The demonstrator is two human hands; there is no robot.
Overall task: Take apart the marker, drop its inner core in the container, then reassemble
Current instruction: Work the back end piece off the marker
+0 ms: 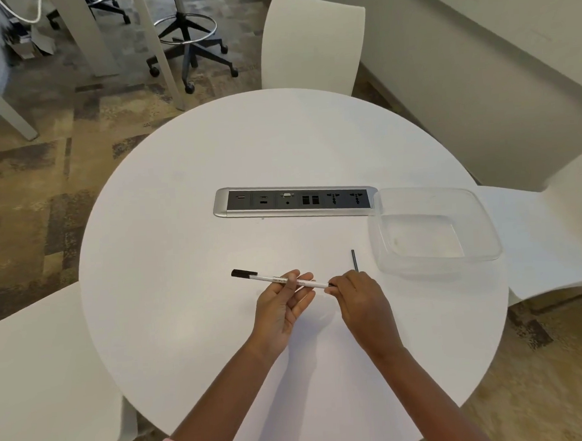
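Holding the marker point(279, 279) level above the counter point(182, 226), we have the left hand point(282, 308) cradling the white barrel with fingers curled loosely round its middle, the black cap pointing left. The right hand point(357, 297) is closed on the barrel's right end, pinching what looks like the end plug, though the fingers hide it. A thin dark rod point(354, 260) stands up just beyond the right hand; we take it for the inner core, and whether that hand holds its lower end or it lies on the counter we cannot tell. The clear container point(485, 230) sits to the far right, beside the socket strip point(297, 200), and appears to be without contents.

By our judgement the task is partway: the marker seems opened and the core out, but the core has not been dropped into the container. That drop is left, then closing the barrel's end again.
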